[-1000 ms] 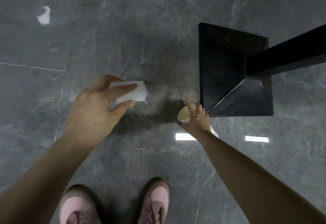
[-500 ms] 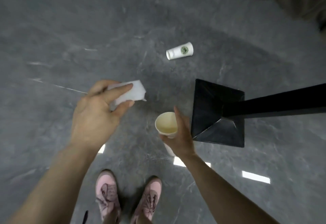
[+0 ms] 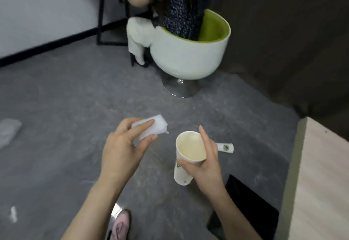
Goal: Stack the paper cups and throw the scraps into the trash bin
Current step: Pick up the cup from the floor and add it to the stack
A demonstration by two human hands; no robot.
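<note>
The left hand [image 3: 120, 151] pinches a white scrap [image 3: 151, 128]; the right hand [image 3: 204, 164] holds an upright paper cup [image 3: 187, 156]. Another cup [image 3: 225, 147] lies on the grey floor [image 3: 75, 107] just beyond, near a white-and-green chair [image 3: 188, 54].

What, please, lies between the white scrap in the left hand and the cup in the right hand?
In the head view, nothing: only bare grey floor shows in the gap between the scrap held by the left hand and the cup gripped by the right hand.
</note>
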